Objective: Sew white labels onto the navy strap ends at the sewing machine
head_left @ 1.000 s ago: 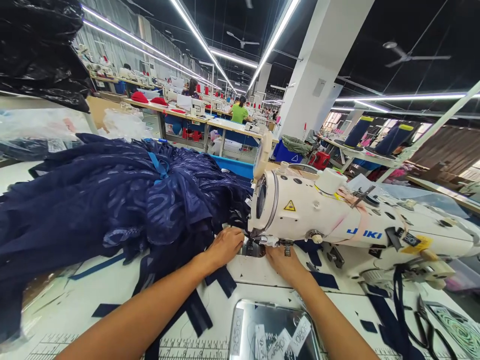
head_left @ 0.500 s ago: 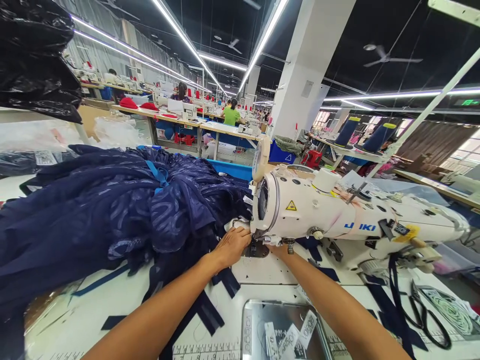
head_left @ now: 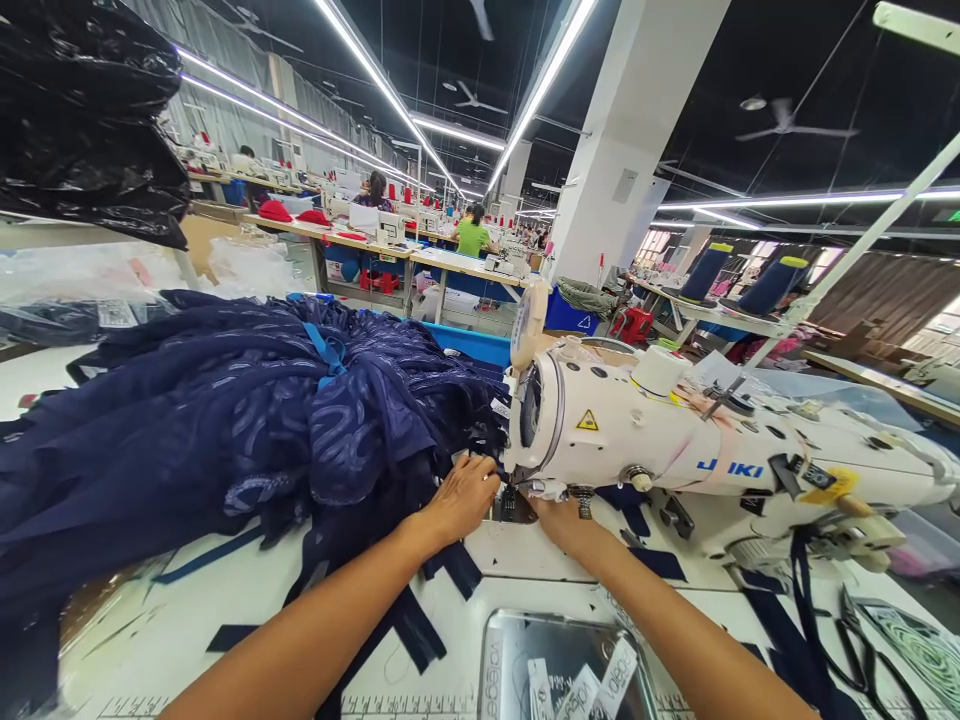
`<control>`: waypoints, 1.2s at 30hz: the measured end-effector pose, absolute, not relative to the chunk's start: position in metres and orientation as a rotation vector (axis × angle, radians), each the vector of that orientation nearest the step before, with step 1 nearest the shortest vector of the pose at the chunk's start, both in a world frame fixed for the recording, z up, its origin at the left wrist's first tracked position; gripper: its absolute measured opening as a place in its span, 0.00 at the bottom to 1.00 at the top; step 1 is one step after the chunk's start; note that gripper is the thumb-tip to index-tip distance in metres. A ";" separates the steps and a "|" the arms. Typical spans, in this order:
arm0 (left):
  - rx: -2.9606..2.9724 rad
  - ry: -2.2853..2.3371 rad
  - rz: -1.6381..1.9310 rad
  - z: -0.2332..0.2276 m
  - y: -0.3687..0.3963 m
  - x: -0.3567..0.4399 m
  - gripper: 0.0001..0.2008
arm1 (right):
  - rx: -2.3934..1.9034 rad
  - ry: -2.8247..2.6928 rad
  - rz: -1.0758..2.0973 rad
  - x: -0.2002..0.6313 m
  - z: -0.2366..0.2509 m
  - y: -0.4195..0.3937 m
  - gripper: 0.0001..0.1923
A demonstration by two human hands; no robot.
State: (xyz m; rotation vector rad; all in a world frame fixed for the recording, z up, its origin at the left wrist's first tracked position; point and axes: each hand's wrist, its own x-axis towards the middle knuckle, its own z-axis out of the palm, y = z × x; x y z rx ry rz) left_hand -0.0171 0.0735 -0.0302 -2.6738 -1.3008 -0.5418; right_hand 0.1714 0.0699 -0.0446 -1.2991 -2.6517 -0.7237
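Note:
A white sewing machine [head_left: 637,420] stands in front of me with its needle end to the left. My left hand [head_left: 466,492] is closed beside the needle area, its fingers bent together; whatever they pinch is hidden. On the other side of the metal needle plate [head_left: 514,506], my right hand [head_left: 564,520] reaches under the machine head, which covers its fingertips. Left of my left hand lies a big heap of navy garments [head_left: 330,430], tied with a blue strip [head_left: 324,350]. Dark fabric strips [head_left: 420,630] lie under my left forearm.
Between my forearms sits a metal tray [head_left: 510,660] with white printed labels [head_left: 581,690]. Black scissors [head_left: 862,640] lie at the right, near dark straps. A black plastic bag [head_left: 82,120] hangs upper left. Thread cones [head_left: 772,285] stand behind the machine. People work at tables farther back.
My right hand has drawn back a little from under the machine head, so more of it shows. The white piece above my left fingers no longer shows clearly. The view has shifted slightly.

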 end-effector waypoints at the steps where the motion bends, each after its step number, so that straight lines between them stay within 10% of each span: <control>1: -2.656 -1.313 -0.539 -0.031 0.073 -0.016 0.08 | -1.310 -2.660 -0.731 0.173 -0.044 0.064 0.18; 5: -2.622 -1.345 -0.521 -0.033 0.071 -0.011 0.08 | -1.299 -2.702 -0.737 0.178 -0.038 0.047 0.28; 14: -2.639 -1.386 -0.452 -0.033 0.075 -0.011 0.06 | -1.062 -2.598 -0.339 0.203 -0.043 0.050 0.17; 36: -2.720 -1.352 -0.569 -0.027 0.097 -0.008 0.13 | -1.140 -2.771 -0.636 0.176 -0.035 0.041 0.21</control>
